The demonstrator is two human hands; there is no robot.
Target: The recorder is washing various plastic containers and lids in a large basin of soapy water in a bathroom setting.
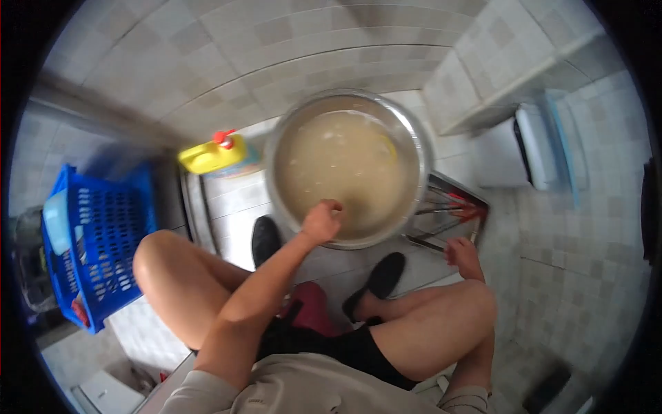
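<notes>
A large round metal basin (425,155) stands on the floor before my feet, filled with cloudy, pale brown water (336,165). A curved yellow edge (388,147) shows at the water's right side; what it belongs to is hidden. My left hand (325,221) is over the basin's near rim, its fingers curled above the water. Whether anything is between them is hidden. Beside the basin, my right hand (464,256) hangs past my knee with loosely bent fingers and nothing visible in it. It is nearest to a metal frame (434,240) with red parts (462,209).
Left of the basin stands a yellow jug (212,158) with a red cap. Farther left is a blue plastic basket (106,243) holding things. A white bin-like container (501,155) is at the right wall. Tiled walls (310,64) enclose the basin. Under me is a pink seat (310,310).
</notes>
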